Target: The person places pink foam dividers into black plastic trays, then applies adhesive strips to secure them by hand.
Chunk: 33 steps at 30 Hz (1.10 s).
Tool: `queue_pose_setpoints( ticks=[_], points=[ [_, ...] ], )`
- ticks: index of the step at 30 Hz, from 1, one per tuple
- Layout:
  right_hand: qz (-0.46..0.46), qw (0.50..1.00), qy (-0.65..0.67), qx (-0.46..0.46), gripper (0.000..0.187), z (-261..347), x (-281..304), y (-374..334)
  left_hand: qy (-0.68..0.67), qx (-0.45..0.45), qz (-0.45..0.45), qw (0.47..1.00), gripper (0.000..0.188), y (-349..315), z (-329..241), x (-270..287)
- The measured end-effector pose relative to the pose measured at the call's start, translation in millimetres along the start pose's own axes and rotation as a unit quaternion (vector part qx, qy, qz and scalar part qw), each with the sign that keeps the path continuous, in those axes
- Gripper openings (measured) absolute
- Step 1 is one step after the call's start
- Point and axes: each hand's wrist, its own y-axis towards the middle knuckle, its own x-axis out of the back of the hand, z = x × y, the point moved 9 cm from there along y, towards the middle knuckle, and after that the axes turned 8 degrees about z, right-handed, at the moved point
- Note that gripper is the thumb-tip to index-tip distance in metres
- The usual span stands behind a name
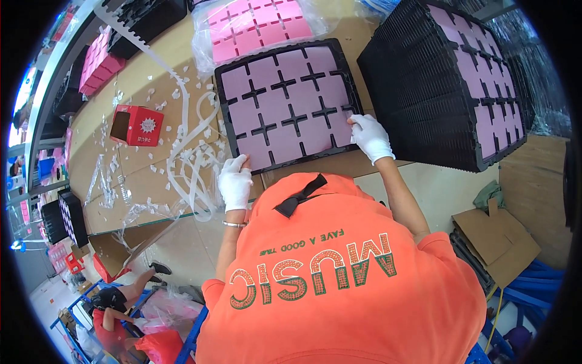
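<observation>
Left hand [235, 184], right hand [371, 138]: gripping black tray [295, 120] | tray stack [418, 91] right | white strips [203, 197] left

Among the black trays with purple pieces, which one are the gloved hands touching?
The tray between them: the left hand is at its near left corner, the right hand at its right edge. No hand touches the tall stack.

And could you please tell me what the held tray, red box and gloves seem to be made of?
Held tray: probably moulded plastic; black, slightly glossy, with crisply formed ridges. Red box: likely printed cardboard; thin walls, straight folded edges. Gloves: apparently fabric; white, matte, softly creased.
</observation>
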Motion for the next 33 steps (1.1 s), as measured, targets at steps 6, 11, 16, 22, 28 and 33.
queue_pose_setpoints(
  ticks=[6, 11, 16, 22, 28, 33],
  points=[
    [-0.005, 1.000, -0.013, -0.006, 0.024, 1.8, 3.2, -1.2, 0.101, -0.041, -0.023, 0.994, 0.012, -0.4, -14.8, 7.7],
    [-0.014, 0.994, -0.106, 0.007, 0.017, 2.5, 14.7, -14.1, 0.204, -0.011, 0.096, 0.974, 0.017, -9.7, -23.6, 6.3],
    [-0.102, 0.954, -0.260, 0.109, 0.024, 30.5, 36.7, -36.4, 0.298, -0.068, 0.094, 0.947, 0.019, -11.0, -57.9, 17.5],
    [-0.072, 0.898, -0.271, 0.339, 0.063, 66.6, -18.7, -33.1, 0.268, -0.313, 0.107, 0.905, 0.033, -5.8, -91.1, -20.8],
    [-0.037, 0.896, -0.313, 0.313, 0.048, 52.8, -19.8, -43.0, 0.285, -0.280, 0.166, 0.902, 0.056, -24.6, -47.7, -29.1],
    [-0.025, 0.910, -0.302, 0.285, 0.058, 68.1, -23.4, -29.9, 0.288, -0.288, 0.132, 0.904, 0.053, -2.6, -64.9, -36.5]
  ],
)
